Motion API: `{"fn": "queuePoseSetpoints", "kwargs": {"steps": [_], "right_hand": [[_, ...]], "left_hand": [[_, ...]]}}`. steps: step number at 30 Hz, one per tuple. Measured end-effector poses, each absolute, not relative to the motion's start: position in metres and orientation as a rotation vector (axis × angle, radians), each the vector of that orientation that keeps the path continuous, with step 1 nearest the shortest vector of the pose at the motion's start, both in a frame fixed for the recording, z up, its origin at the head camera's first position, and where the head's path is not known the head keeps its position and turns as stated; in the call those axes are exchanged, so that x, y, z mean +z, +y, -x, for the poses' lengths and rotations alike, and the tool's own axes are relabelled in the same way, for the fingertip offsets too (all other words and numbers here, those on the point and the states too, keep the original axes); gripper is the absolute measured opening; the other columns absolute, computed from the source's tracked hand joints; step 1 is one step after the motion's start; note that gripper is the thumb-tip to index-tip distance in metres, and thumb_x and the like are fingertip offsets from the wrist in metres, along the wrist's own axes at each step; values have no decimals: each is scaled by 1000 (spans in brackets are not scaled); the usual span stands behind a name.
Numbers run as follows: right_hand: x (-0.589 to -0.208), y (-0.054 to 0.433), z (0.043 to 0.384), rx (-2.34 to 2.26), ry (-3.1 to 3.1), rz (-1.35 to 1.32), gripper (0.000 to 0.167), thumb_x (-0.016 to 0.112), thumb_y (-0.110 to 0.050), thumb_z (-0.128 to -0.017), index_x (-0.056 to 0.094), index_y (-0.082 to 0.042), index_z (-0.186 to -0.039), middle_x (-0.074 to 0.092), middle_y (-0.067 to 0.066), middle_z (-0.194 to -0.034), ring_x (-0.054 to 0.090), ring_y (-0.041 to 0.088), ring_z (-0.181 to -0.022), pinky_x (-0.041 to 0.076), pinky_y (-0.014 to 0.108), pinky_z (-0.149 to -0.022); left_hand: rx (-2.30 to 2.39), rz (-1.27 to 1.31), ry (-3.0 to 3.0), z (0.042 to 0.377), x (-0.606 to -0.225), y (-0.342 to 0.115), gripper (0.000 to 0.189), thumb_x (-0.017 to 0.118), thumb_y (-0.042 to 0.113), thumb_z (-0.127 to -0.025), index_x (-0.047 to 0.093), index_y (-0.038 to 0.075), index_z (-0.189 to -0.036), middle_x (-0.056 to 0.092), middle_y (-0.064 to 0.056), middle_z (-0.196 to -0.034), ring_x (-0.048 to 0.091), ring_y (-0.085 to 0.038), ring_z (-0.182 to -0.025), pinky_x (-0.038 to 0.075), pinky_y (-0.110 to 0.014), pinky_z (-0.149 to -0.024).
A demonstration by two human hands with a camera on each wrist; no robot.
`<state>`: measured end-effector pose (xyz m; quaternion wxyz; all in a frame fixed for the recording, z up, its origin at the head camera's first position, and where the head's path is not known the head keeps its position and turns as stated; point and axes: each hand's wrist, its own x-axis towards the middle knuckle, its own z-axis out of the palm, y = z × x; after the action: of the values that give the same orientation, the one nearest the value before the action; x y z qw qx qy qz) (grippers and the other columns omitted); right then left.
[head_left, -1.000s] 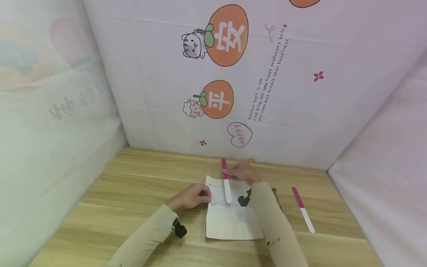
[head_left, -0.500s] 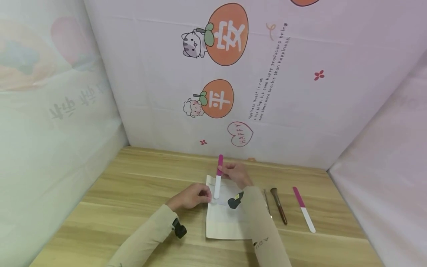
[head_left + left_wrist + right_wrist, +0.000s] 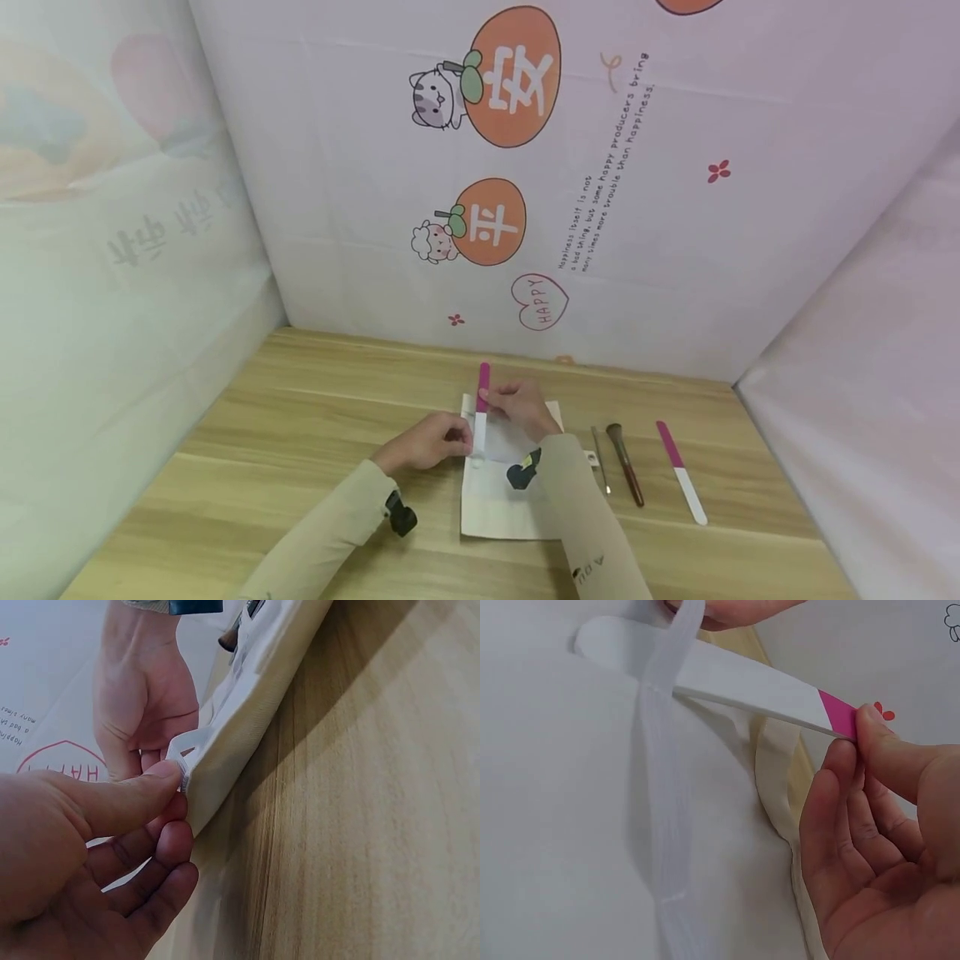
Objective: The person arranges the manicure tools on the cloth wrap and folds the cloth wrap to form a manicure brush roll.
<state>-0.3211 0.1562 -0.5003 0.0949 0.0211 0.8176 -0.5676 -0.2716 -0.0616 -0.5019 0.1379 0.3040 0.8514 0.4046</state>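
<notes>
A pink-and-white nail file (image 3: 481, 400) is pinched at its pink part between the thumb and fingers of my right hand (image 3: 519, 407). Its white end passes under a white elastic band (image 3: 671, 817) on the cream cloth case (image 3: 495, 518), as the right wrist view shows. At the case's left edge, my left hand (image 3: 429, 442) pinches the band between thumb and forefinger; the other fingers curl loosely below in the left wrist view. My right forearm covers the case's right part.
Right of the case lie a thin metal tool (image 3: 600, 460), a makeup brush (image 3: 626, 465) and a second pink-and-white nail file (image 3: 682, 472). A small white tab (image 3: 592, 458) shows beside the right sleeve. Printed white cloth walls (image 3: 637, 333) enclose the wooden table (image 3: 300, 417).
My right hand has moved left and then toward me with the nail file, bringing its white end to the band beside my left hand. The left hand has stayed in place.
</notes>
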Motion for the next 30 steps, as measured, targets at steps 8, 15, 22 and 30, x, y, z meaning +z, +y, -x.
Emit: {"fn": "queuePoseSetpoints", "kwargs": {"steps": [8, 15, 22, 30], "right_hand": [[-495, 153, 312, -1533, 2397, -10, 22, 83, -29, -92, 80, -8, -96, 78, 2, -84, 68, 14, -79, 51, 27, -78], [-489, 152, 305, -1346, 2406, -18, 21, 84, -30, -91, 80, -10, -96, 79, 2, -88, 70, 15, -79, 52, 28, -82], [-486, 159, 305, -1220, 2374, 30, 20, 83, -28, -92, 83, -11, -103, 82, 3, -87, 75, 13, -77, 55, 33, -91], [-482, 164, 311, -1115, 2430, 112, 17, 82, -27, -93, 84, -11, -99, 81, 3, -82, 73, 12, -79, 54, 33, -92]], "left_hand": [[1153, -867, 2487, 273, -504, -62, 12, 69, 12, -102, 70, 13, -90, 63, 5, -87, 55, -10, -84, 48, -25, -78], [1165, -871, 2479, 272, -502, -62, 10, 70, 11, -101, 71, 11, -91, 65, 4, -88, 56, -11, -85, 48, -26, -78], [1170, -864, 2489, 272, -503, -61, 10, 70, 10, -101, 72, 11, -92, 65, 4, -88, 56, -11, -85, 48, -26, -79], [1175, -869, 2478, 274, -505, -58, 10, 70, 11, -101, 72, 12, -92, 67, 4, -89, 56, -11, -86, 48, -27, -78]]}}
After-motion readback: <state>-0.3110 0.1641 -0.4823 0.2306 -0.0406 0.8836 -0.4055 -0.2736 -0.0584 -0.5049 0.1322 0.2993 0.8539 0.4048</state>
